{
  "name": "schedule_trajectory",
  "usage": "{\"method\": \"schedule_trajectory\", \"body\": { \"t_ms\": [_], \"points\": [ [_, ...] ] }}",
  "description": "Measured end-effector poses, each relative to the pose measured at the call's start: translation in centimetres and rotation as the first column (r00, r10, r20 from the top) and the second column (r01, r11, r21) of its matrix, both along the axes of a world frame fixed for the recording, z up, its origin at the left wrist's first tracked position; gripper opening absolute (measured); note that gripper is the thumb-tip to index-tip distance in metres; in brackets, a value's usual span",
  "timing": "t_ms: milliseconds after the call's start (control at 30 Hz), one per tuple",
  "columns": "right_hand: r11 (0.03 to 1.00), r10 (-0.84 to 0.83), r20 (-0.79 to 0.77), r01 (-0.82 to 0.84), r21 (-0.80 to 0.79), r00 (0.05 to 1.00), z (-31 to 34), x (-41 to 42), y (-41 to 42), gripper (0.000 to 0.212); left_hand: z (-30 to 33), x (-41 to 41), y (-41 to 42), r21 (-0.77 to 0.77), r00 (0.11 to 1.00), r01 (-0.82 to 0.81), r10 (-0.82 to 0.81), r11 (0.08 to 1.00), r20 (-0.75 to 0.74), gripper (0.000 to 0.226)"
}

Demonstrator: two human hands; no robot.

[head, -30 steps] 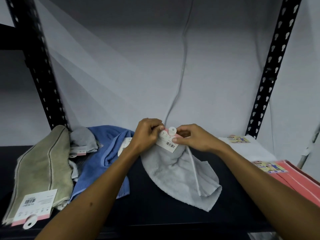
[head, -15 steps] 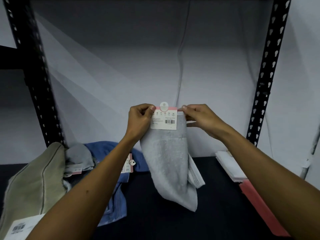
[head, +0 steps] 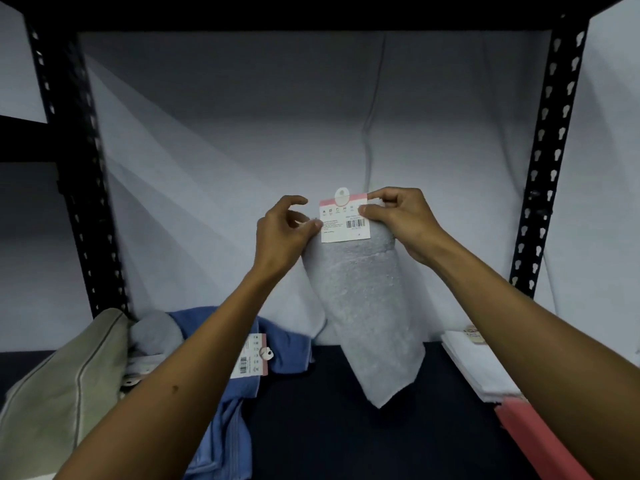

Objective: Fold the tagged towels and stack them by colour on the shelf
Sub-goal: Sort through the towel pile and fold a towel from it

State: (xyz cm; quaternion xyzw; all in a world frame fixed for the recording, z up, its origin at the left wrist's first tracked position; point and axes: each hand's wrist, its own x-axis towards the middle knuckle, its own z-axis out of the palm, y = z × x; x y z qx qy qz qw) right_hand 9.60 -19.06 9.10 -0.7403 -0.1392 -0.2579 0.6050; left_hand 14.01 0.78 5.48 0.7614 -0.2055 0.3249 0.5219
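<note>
At the lower left of the frame an olive towel [head: 65,379] lies slumped on the dark shelf [head: 311,438], with a small grey bundle [head: 156,332] just beside it and a blue towel [head: 228,393] spilling toward the front edge, its card tag [head: 251,356] showing past the forearm. Moving toward the centre, the left hand [head: 282,233] is half open, thumb and fingertips pinching the left edge of the grey towel [head: 367,317] just beside its paper tag [head: 344,220]. The towel hangs in the middle of the frame, clear of the shelf, tapering to a limp point below. The right hand [head: 401,220] pinches the tag's upper right corner together with the cloth behind it, fingers drawn in narrow. The cloth looks soft, light and floppy, so it should sag wherever it is not supported; the two top corners seem the best hold for spreading it flat, and gripping the fabric instead of the card would spare the tag from tearing. At the lower right, a folded white stack [head: 478,368] and a pink stack [head: 540,441] sit touching on the shelf.
</note>
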Motion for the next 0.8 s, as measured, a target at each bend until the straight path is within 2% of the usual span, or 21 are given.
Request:
{"method": "schedule_trajectory", "body": {
  "t_ms": [67, 100, 200, 267, 333, 400, 433, 500, 533, 600, 700, 800],
  "points": [
    [0.999, -0.013, 0.037, 0.011, 0.047, 0.999, -0.3, 0.3, 0.7, 0.018, -0.4, -0.1, -0.7, 0.041, 0.984, -0.139, 0.134, 0.989, 0.115, 0.038],
    [0.997, -0.01, 0.064, 0.005, 0.071, 0.998, -0.6, 0.3, 1.1, 0.017, -0.7, -0.4, -1.1, 0.04, 0.985, -0.114, 0.108, 0.993, 0.137, 0.038],
    [0.989, 0.051, 0.104, -0.064, 0.134, 0.993, -1.6, 0.2, 2.2, 0.013, -1.1, -1.4, -2.0, -0.058, 0.987, 0.158, -0.158, 0.986, 0.009, 0.061],
    [0.968, 0.194, 0.022, -0.195, 0.159, 0.981, -2.4, -0.1, 2.9, 0.023, -1.3, -1.9, -2.4, -0.192, 0.913, 0.368, -0.393, 0.91, -0.111, 0.077],
    [0.945, 0.288, -0.052, -0.275, 0.178, 0.956, -3.0, 0.0, 3.2, 0.033, -1.7, -2.1, -2.3, -0.296, 0.852, 0.453, -0.506, 0.841, -0.135, 0.083],
    [0.944, 0.266, -0.064, -0.247, 0.217, 0.962, -3.3, -0.1, 3.2, 0.026, -2.2, -1.9, -1.9, -0.35, 0.844, 0.468, -0.528, 0.811, -0.097, 0.08],
    [0.966, 0.188, -0.042, -0.177, 0.188, 0.981, -3.4, -0.1, 2.9, 0.018, -2.4, -1.8, -1.5, -0.371, 0.846, 0.468, -0.528, 0.802, -0.075, 0.082],
    [0.999, 0.003, 0.042, -0.004, 0.031, 0.999, -3.5, 0.2, 1.9, 0.013, -2.6, -1.4, -0.8, -0.392, 0.837, 0.491, -0.546, 0.778, -0.034, 0.087],
    [0.999, -0.021, 0.063, 0.024, -0.049, 0.998, -3.6, 0.3, 1.5, 0.018, -2.5, -1.3, -0.4, -0.386, 0.831, 0.51, -0.556, 0.769, -0.011, 0.088],
    [0.991, 0.09, 0.013, -0.089, -0.103, 0.996, -3.6, 0.1, 1.0, 0.036, -1.9, -1.4, 0.1, -0.356, 0.827, 0.535, -0.561, 0.766, 0.034, 0.089],
    [0.948, 0.317, -0.05, -0.318, -0.003, 0.947, -3.3, -0.2, 1.0, 0.063, -1.2, -2.0, 0.3, -0.293, 0.824, 0.552, -0.565, 0.781, 0.049, 0.091],
    [0.974, 0.22, 0.039, -0.217, -0.067, 0.975, -3.0, -0.3, 1.3, 0.07, -1.4, -1.9, 0.4, -0.235, 0.862, 0.499, -0.507, 0.834, 0.031, 0.092]
  ]
}}
